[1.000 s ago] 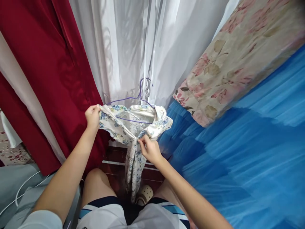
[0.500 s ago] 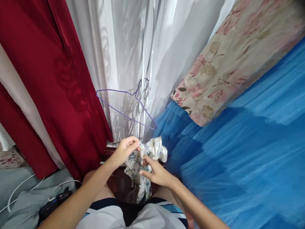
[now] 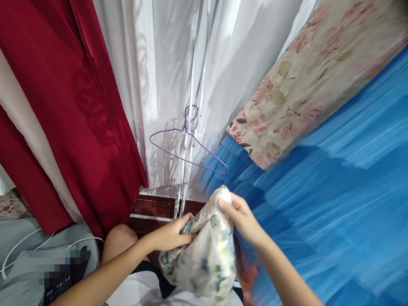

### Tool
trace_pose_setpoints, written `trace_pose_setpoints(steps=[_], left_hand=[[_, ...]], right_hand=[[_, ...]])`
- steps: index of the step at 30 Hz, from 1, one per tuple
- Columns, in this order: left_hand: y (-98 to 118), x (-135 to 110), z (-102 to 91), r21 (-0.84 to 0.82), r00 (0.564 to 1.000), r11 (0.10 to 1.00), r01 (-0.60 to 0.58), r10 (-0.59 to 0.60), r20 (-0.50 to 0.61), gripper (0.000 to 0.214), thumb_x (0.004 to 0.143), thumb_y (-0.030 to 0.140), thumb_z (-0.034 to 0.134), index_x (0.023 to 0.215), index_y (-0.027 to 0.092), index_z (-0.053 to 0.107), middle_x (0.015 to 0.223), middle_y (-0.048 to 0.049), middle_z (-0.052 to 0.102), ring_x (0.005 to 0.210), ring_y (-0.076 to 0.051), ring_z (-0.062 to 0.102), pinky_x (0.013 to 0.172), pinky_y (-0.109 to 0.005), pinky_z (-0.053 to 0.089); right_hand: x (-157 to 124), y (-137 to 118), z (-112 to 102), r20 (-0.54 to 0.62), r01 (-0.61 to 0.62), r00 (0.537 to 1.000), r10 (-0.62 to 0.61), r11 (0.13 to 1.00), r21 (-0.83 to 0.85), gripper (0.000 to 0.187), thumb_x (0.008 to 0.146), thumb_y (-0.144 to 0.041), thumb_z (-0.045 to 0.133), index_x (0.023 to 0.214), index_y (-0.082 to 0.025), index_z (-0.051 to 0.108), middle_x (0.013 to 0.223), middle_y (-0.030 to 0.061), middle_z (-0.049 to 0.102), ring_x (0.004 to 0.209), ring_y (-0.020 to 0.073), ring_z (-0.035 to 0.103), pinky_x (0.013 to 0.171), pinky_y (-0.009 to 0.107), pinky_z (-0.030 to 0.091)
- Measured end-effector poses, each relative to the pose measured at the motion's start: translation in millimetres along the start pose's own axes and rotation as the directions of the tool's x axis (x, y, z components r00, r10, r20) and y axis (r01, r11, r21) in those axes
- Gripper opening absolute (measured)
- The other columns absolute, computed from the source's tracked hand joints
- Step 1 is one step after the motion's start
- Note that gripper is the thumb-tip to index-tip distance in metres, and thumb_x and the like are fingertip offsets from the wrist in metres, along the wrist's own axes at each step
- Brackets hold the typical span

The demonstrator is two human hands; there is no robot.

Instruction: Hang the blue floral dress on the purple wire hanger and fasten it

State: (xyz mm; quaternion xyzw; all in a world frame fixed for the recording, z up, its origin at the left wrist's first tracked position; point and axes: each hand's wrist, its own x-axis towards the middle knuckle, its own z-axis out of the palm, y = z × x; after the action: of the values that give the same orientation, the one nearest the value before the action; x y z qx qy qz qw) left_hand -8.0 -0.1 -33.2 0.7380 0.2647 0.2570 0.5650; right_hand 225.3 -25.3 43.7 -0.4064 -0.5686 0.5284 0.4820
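A piece of white floral-print fabric (image 3: 207,259), with blue, green and yellow patches, hangs bunched above my lap. My right hand (image 3: 242,214) pinches its top corner between thumb and fingers. Lower and to the left, my left hand (image 3: 174,233) is closed on the side edge of the same fabric, some fingers hidden in its folds. Whether it is a garment or a plain cloth I cannot tell. Beyond my hands a purple wire hanger (image 3: 188,161) hangs with nothing on it from a white metal rack (image 3: 193,76).
Red curtain (image 3: 95,127) hangs at the left, white curtain (image 3: 165,85) behind the rack. To the right are floral fabric (image 3: 287,93) and layered blue tulle (image 3: 334,204). A dark device with a timer display (image 3: 59,287) and white cables (image 3: 19,246) lie at lower left.
The fabric has been lifted and spread, its top corner now raised in my right hand. My left hand has moved lower onto its side. The hanger has swung slightly to the right.
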Motion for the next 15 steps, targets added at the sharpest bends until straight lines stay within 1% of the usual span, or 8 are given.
trace_pose_setpoints(steps=[3,5,6,7,9,12,14,15], left_hand=[[-13.1,-5.0,-11.9,0.136,0.989,0.991,0.010,0.010,-0.147,0.029,0.088,0.045,0.062,0.097,0.019,0.059,0.087,-0.0007,0.058,0.082,-0.018,0.054,0.075,-0.027,0.044],[-11.7,-4.2,-30.7,0.212,0.963,0.977,-0.001,0.058,-0.265,0.027,0.091,0.044,0.057,0.086,0.017,0.058,0.077,0.0013,0.053,0.074,-0.015,0.050,0.068,-0.024,0.040],[-8.1,-3.1,-42.4,0.235,0.942,0.972,-0.010,0.088,-0.325,0.027,0.092,0.043,0.056,0.084,0.017,0.058,0.074,0.0019,0.052,0.071,-0.014,0.049,0.066,-0.023,0.039],[-2.9,-1.9,-55.1,0.249,0.916,0.968,-0.020,0.118,-0.383,0.027,0.092,0.042,0.055,0.083,0.017,0.058,0.073,0.0022,0.052,0.070,-0.013,0.048,0.064,-0.023,0.038],[10.0,-0.8,-81.8,0.277,0.861,0.960,-0.044,0.177,-0.476,0.025,0.092,0.041,0.055,0.086,0.017,0.060,0.075,0.0020,0.054,0.069,-0.013,0.049,0.063,-0.022,0.037],[24.7,-4.8,-122.1,0.365,0.799,0.929,-0.060,0.263,-0.540,0.024,0.092,0.040,0.054,0.094,0.018,0.063,0.083,0.0003,0.061,0.076,-0.015,0.055,0.067,-0.023,0.040],[24.0,-11.3,-147.9,0.462,0.799,0.887,-0.017,0.290,-0.527,0.026,0.093,0.040,0.050,0.101,0.019,0.065,0.090,-0.0010,0.066,0.081,-0.017,0.058,0.071,-0.024,0.042],[19.9,-14.9,-160.2,0.518,0.818,0.855,0.019,0.285,-0.500,0.028,0.094,0.040,0.048,0.101,0.020,0.066,0.091,-0.0014,0.067,0.082,-0.018,0.059,0.073,-0.024,0.042]], right_hand=[[26.1,-27.2,-45.0,-0.119,0.162,0.974,-0.193,0.960,-0.230,0.026,0.084,-0.044,0.072,0.085,-0.018,0.066,0.067,-0.0027,0.059,0.054,0.0101,0.047,0.048,0.020,0.035],[57.2,-40.7,-68.5,-0.190,0.262,0.925,-0.329,0.915,-0.306,0.030,0.081,-0.048,0.073,0.081,-0.018,0.065,0.067,-0.0030,0.058,0.055,0.0105,0.047,0.050,0.021,0.036],[75.6,-45.5,-76.1,-0.216,0.291,0.906,-0.364,0.906,-0.309,0.034,0.079,-0.051,0.074,0.078,-0.019,0.062,0.063,-0.0043,0.055,0.053,0.0100,0.044,0.048,0.021,0.035],[94.7,-49.0,-80.4,-0.219,0.288,0.908,-0.358,0.911,-0.294,0.037,0.077,-0.053,0.075,0.074,-0.020,0.059,0.057,-0.0059,0.050,0.049,0.0093,0.040,0.046,0.021,0.033],[130.6,-52.4,-79.3,-0.186,0.216,0.948,-0.258,0.951,-0.219,0.041,0.076,-0.055,0.074,0.066,-0.021,0.053,0.050,-0.0076,0.044,0.045,0.0090,0.037,0.044,0.021,0.031],[165.0,-50.6,-61.0,-0.080,0.101,0.990,-0.113,0.985,-0.143,0.041,0.077,-0.057,0.072,0.066,-0.020,0.057,0.052,-0.0029,0.056,0.049,0.0133,0.051,0.049,0.024,0.043],[171.4,-47.8,-47.7,0.001,0.048,0.999,-0.048,0.994,-0.101,0.038,0.076,-0.054,0.073,0.072,-0.018,0.063,0.062,0.0029,0.066,0.056,0.0178,0.061,0.055,0.028,0.050],[170.9,-46.7,-43.0,0.037,0.029,0.999,-0.026,0.996,-0.081,0.035,0.075,-0.052,0.074,0.077,-0.017,0.066,0.067,0.0047,0.070,0.059,0.0192,0.063,0.058,0.029,0.052]])
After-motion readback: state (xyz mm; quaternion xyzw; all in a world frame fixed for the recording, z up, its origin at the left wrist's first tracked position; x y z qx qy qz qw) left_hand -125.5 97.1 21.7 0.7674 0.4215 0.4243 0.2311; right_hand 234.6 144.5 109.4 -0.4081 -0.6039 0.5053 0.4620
